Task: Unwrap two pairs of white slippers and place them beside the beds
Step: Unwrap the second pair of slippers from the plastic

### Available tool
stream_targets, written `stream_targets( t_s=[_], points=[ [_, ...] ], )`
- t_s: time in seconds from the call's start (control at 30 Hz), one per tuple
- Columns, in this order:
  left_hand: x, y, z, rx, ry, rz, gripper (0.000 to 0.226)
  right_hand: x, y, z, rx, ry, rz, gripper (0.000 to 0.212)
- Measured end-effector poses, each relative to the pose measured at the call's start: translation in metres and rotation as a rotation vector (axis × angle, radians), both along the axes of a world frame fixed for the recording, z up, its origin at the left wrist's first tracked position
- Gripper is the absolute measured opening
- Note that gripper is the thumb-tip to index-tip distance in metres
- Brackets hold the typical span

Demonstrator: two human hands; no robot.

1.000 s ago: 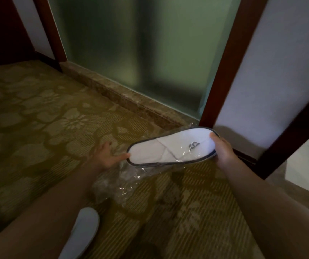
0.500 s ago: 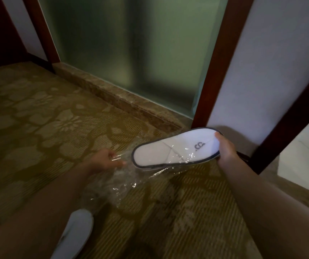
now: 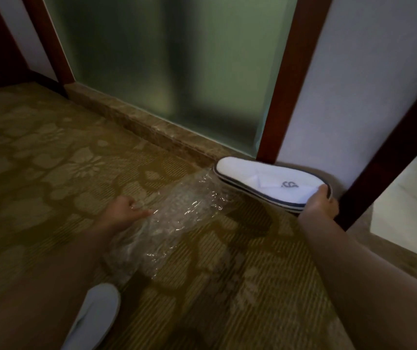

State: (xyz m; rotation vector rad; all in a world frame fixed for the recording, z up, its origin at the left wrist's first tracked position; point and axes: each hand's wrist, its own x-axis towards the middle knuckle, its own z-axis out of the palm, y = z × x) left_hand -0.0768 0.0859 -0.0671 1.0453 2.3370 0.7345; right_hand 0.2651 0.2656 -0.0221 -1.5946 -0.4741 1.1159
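Note:
A stacked pair of white slippers (image 3: 265, 181) with dark edging and a small logo is held above the carpet near the wall. My right hand (image 3: 319, 204) grips the pair at its right end. The pair is out of its clear plastic wrapper (image 3: 174, 218), which hangs crumpled to the left. My left hand (image 3: 126, 213) pinches that wrapper's upper left edge. Another white slipper (image 3: 93, 317) lies on the carpet at the bottom, beside my left forearm.
Patterned gold carpet (image 3: 38, 173) covers the floor. A stone sill (image 3: 136, 125) runs under a frosted glass panel (image 3: 177, 72) framed in dark red wood (image 3: 281, 84). A white wall (image 3: 366, 72) stands at the right, with pale tiles (image 3: 409, 203) beyond.
My right hand has drawn the slipper pair rightward out of the wrapper, while my left hand pulled the wrapper left and down. The pair was still partly wrapped before.

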Motion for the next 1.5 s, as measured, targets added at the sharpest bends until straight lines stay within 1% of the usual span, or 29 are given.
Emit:
stream_targets(
  t_s=[0.17, 0.27, 0.4, 0.5, 0.53, 0.57, 0.6, 0.63, 0.67, 0.7, 0.8, 0.83, 0.9, 0.97, 1.0, 1.07, 1.1, 1.17, 1.2, 1.23, 1.27, 1.33, 1.37, 1.4, 1.47, 1.5],
  points=[
    [0.012, 0.007, -0.002, 0.069, -0.064, 0.001, 0.035, 0.001, -0.001, -0.003, -0.012, 0.041, -0.082, 0.052],
    [0.026, 0.015, -0.007, 0.115, -0.183, 0.002, 0.029, 0.002, 0.002, -0.01, -0.03, 0.041, -0.044, 0.053],
    [0.048, 0.03, -0.016, 0.196, -0.306, 0.068, 0.038, -0.002, 0.007, -0.019, -0.056, 0.059, -0.002, 0.055],
    [0.07, 0.039, -0.022, 0.18, -0.358, 0.111, 0.027, -0.007, 0.008, -0.026, -0.065, 0.078, 0.023, 0.054],
    [0.077, 0.042, -0.027, 0.167, -0.378, 0.104, 0.027, -0.008, 0.008, -0.028, -0.07, 0.08, 0.035, 0.054],
    [0.084, 0.045, -0.032, 0.147, -0.401, 0.104, 0.034, -0.008, 0.008, -0.031, -0.08, 0.081, 0.045, 0.055],
    [0.089, 0.047, -0.04, 0.128, -0.405, 0.105, 0.051, -0.009, 0.009, -0.034, -0.087, 0.087, 0.052, 0.055],
    [0.097, 0.049, -0.044, 0.076, -0.396, 0.106, 0.065, -0.009, 0.01, -0.037, -0.092, 0.103, 0.059, 0.055],
    [0.105, 0.05, -0.052, 0.023, -0.374, 0.094, 0.071, -0.009, 0.012, -0.04, -0.094, 0.125, 0.064, 0.055],
    [0.113, 0.051, -0.059, -0.013, -0.349, 0.064, 0.07, -0.009, 0.014, -0.043, -0.092, 0.148, 0.067, 0.055],
    [0.132, 0.052, -0.071, -0.104, -0.263, -0.04, 0.035, -0.008, 0.017, -0.052, -0.082, 0.163, 0.086, 0.053],
    [0.134, 0.052, -0.076, -0.13, -0.259, -0.078, 0.034, -0.007, 0.017, -0.055, -0.074, 0.16, 0.091, 0.052],
    [0.129, 0.056, -0.097, -0.201, -0.257, -0.108, 0.06, -0.004, 0.019, -0.062, -0.072, 0.153, 0.095, 0.052],
    [0.124, 0.061, -0.12, -0.244, -0.216, -0.131, 0.076, -0.001, 0.022, -0.067, -0.079, 0.157, 0.107, 0.052],
    [0.119, 0.063, -0.138, -0.265, -0.22, -0.145, 0.075, 0.002, 0.024, -0.07, -0.081, 0.164, 0.11, 0.052],
    [0.113, 0.065, -0.162, -0.301, -0.236, -0.19, 0.057, 0.005, 0.026, -0.072, -0.093, 0.177, 0.12, 0.053],
    [0.109, 0.065, -0.175, -0.317, -0.242, -0.186, 0.059, 0.006, 0.026, -0.072, -0.098, 0.18, 0.125, 0.052],
    [0.122, 0.06, -0.145, -0.338, -0.219, -0.2, 0.074, 0.007, 0.027, -0.073, -0.107, 0.182, 0.142, 0.052],
    [0.13, 0.058, -0.13, -0.34, -0.197, -0.193, 0.078, 0.008, 0.027, -0.074, -0.111, 0.183, 0.148, 0.052],
    [0.136, 0.055, -0.117, -0.368, -0.167, -0.206, 0.078, 0.007, 0.026, -0.073, -0.115, 0.183, 0.154, 0.051],
    [0.141, 0.054, -0.107, -0.397, -0.092, -0.245, 0.071, 0.006, 0.026, -0.073, -0.117, 0.173, 0.159, 0.051],
    [0.145, 0.053, -0.094, -0.461, 0.184, -0.379, 0.043, 0.004, 0.026, -0.073, -0.113, 0.096, 0.166, 0.05],
    [0.147, 0.053, -0.083, -0.478, 0.327, -0.421, 0.036, 0.003, 0.026, -0.072, -0.099, 0.033, 0.161, 0.049],
    [0.147, 0.053, -0.077, -0.471, 0.419, -0.433, 0.033, 0.002, 0.025, -0.071, -0.076, -0.027, 0.152, 0.049],
    [0.145, 0.054, -0.068, -0.334, 0.437, -0.323, 0.032, -0.001, 0.023, -0.065, -0.025, -0.086, 0.142, 0.047],
    [0.144, 0.056, -0.064, -0.228, 0.403, -0.251, 0.033, -0.002, 0.022, -0.062, -0.008, -0.095, 0.145, 0.047]
  ],
)
